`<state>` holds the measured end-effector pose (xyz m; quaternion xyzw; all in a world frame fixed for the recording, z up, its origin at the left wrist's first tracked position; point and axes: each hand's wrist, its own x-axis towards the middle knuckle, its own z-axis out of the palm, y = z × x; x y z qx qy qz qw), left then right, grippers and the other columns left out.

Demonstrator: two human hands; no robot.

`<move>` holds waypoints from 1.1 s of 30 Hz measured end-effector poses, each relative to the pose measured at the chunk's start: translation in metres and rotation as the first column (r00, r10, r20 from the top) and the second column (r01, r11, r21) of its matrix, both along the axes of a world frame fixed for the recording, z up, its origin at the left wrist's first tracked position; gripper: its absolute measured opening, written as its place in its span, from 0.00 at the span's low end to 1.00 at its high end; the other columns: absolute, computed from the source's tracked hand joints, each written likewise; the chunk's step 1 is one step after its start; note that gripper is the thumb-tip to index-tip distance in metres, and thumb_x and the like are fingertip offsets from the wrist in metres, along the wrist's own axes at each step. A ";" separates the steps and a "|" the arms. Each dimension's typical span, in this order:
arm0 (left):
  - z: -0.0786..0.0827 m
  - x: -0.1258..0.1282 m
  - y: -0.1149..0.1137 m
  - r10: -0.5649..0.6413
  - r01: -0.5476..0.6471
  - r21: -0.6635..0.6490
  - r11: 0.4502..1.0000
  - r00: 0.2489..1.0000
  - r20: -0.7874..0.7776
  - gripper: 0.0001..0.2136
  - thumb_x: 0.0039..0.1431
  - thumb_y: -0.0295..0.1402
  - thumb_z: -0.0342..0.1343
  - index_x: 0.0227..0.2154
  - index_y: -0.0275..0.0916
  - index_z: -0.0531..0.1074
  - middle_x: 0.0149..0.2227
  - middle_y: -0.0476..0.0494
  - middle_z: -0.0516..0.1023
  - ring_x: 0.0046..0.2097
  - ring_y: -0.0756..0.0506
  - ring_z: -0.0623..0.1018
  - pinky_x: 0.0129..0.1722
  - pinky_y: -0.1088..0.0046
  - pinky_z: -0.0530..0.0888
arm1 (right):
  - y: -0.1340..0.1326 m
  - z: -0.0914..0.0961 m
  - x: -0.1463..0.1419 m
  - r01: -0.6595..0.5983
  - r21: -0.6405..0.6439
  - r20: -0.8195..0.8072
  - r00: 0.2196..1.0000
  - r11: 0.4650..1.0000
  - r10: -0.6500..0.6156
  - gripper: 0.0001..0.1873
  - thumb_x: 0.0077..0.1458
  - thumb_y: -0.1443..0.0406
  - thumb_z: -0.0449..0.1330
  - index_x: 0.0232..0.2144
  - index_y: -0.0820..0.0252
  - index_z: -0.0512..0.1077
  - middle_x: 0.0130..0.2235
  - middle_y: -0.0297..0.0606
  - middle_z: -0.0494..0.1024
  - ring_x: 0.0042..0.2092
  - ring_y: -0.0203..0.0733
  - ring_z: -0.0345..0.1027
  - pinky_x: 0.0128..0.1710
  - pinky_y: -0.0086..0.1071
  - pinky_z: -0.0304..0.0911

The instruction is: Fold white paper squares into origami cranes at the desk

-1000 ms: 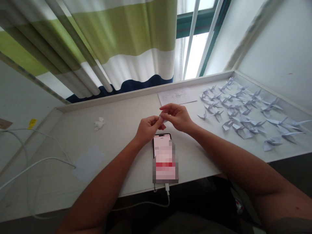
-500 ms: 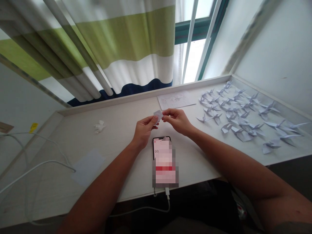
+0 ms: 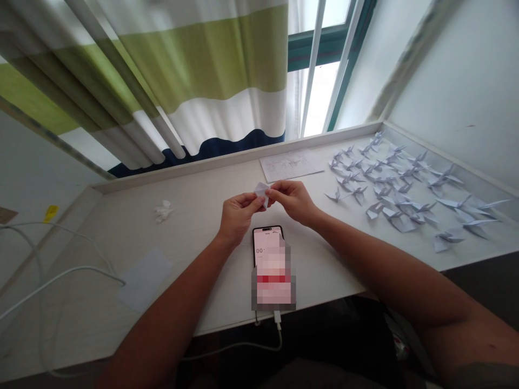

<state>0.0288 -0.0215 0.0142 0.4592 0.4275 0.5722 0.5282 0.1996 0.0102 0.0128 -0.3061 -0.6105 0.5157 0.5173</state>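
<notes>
A small folded piece of pale paper (image 3: 261, 189) is held above the white desk (image 3: 203, 232), pinched from both sides. My left hand (image 3: 238, 215) grips its lower left edge with thumb and fingers closed. My right hand (image 3: 292, 200) pinches its right side, fingers curled. Both hands hover just beyond a phone (image 3: 272, 267) lying flat with its screen lit. Only a small corner of the paper shows above the fingers.
Several folded paper cranes (image 3: 399, 192) are spread over the desk's right part. A printed sheet (image 3: 290, 164) lies by the back rim, a crumpled scrap (image 3: 164, 210) at the left, a blank paper square (image 3: 146, 278) and white cables (image 3: 60, 275) nearer me. A striped curtain hangs behind.
The folded paper has come up out of the fingers and now shows between both hands. The hands have stayed over the phone, shifting only slightly.
</notes>
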 end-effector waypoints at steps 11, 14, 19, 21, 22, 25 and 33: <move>0.003 -0.001 -0.004 -0.102 0.099 -0.053 0.994 0.993 -0.059 0.21 0.50 0.48 0.77 0.36 0.34 0.84 0.36 0.37 0.87 0.37 0.41 0.87 0.40 0.63 0.82 | 0.002 -0.006 -0.002 0.049 -0.008 -0.008 0.999 0.999 -0.049 0.25 0.51 0.43 0.74 0.29 0.58 0.79 0.28 0.36 0.82 0.31 0.40 0.75 0.33 0.35 0.72; 0.005 0.000 -0.005 -0.105 0.102 -0.046 0.994 0.991 -0.079 0.22 0.50 0.49 0.77 0.35 0.34 0.84 0.34 0.38 0.87 0.35 0.41 0.86 0.41 0.62 0.82 | 0.002 -0.006 -0.002 0.014 -0.036 -0.015 1.000 0.999 -0.015 0.26 0.51 0.43 0.74 0.28 0.59 0.78 0.28 0.36 0.82 0.31 0.40 0.76 0.33 0.35 0.73; 0.006 0.000 -0.006 -0.128 0.125 -0.033 0.992 0.986 -0.105 0.23 0.50 0.51 0.77 0.35 0.34 0.84 0.32 0.40 0.86 0.33 0.43 0.85 0.40 0.63 0.81 | 0.000 -0.002 -0.002 -0.047 -0.046 0.031 0.998 0.998 0.048 0.26 0.50 0.44 0.75 0.27 0.59 0.77 0.27 0.33 0.79 0.30 0.37 0.73 0.32 0.33 0.71; 0.004 0.000 -0.006 -0.156 0.154 -0.027 0.988 0.980 -0.120 0.22 0.50 0.51 0.76 0.35 0.34 0.84 0.31 0.41 0.85 0.32 0.45 0.83 0.39 0.64 0.80 | -0.001 -0.001 -0.001 -0.099 -0.060 0.011 0.995 0.993 0.100 0.25 0.50 0.44 0.75 0.27 0.59 0.76 0.25 0.31 0.76 0.27 0.35 0.70 0.29 0.32 0.68; 0.003 0.000 -0.006 -0.175 0.172 -0.033 0.985 0.977 -0.125 0.22 0.50 0.50 0.76 0.35 0.34 0.84 0.31 0.41 0.85 0.32 0.45 0.83 0.39 0.64 0.80 | -0.001 0.000 -0.001 -0.130 -0.071 -0.010 0.992 0.989 0.130 0.25 0.51 0.44 0.75 0.27 0.59 0.76 0.24 0.30 0.74 0.26 0.35 0.68 0.27 0.32 0.67; 0.000 -0.001 -0.005 -0.249 0.240 -0.088 0.967 0.962 -0.115 0.23 0.52 0.52 0.75 0.34 0.34 0.84 0.32 0.39 0.86 0.33 0.45 0.83 0.39 0.64 0.80 | -0.002 0.000 -0.001 -0.177 -0.093 -0.049 0.984 0.980 0.173 0.25 0.54 0.45 0.74 0.26 0.59 0.76 0.23 0.29 0.73 0.25 0.34 0.66 0.26 0.32 0.65; 0.001 0.000 -0.005 -0.336 0.329 -0.126 0.936 0.941 -0.038 0.23 0.55 0.54 0.73 0.33 0.35 0.82 0.32 0.39 0.85 0.32 0.46 0.81 0.36 0.67 0.77 | -0.002 0.005 0.001 -0.116 -0.121 -0.042 0.993 0.986 0.112 0.23 0.54 0.48 0.74 0.24 0.59 0.77 0.25 0.31 0.74 0.28 0.34 0.66 0.30 0.32 0.64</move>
